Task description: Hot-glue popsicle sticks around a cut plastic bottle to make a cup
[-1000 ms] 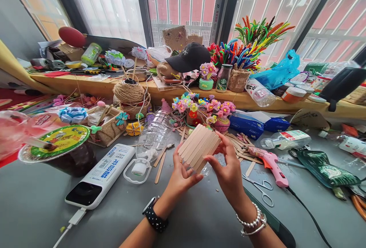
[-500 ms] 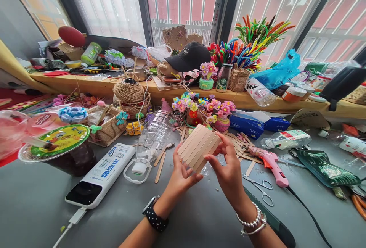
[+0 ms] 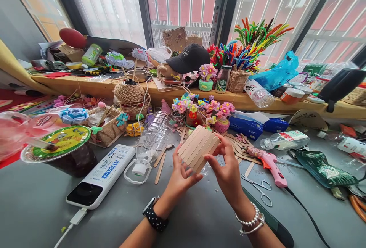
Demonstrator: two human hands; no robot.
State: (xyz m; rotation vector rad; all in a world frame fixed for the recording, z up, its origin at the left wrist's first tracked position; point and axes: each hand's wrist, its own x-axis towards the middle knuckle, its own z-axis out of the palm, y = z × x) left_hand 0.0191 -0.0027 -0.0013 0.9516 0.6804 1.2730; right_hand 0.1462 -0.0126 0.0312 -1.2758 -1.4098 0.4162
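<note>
Between my hands, raised above the grey table, is a panel of popsicle sticks [image 3: 198, 147] laid side by side, its ends stepped along the edge. My left hand [image 3: 183, 177] supports it at the left and below, fingers partly behind it. On the other side my right hand [image 3: 224, 164] grips the right edge, thumb at the near corner and fingers at the far edge. What lies behind the panel is hidden. Loose popsicle sticks [image 3: 160, 168] lie on the table to the left, and a pile of them [image 3: 241, 147] is to the right.
At right lie a pink glue gun [image 3: 276, 169] with a black cord and a pair of scissors [image 3: 261, 189]. A clear plastic bottle [image 3: 154, 135], a white power bank [image 3: 104, 177] and a lidded drink cup [image 3: 65, 148] are at left. Crafted flowers [image 3: 203, 107] stand behind.
The panel and both hands hold nearly the same pose. The whole view has shifted very slightly.
</note>
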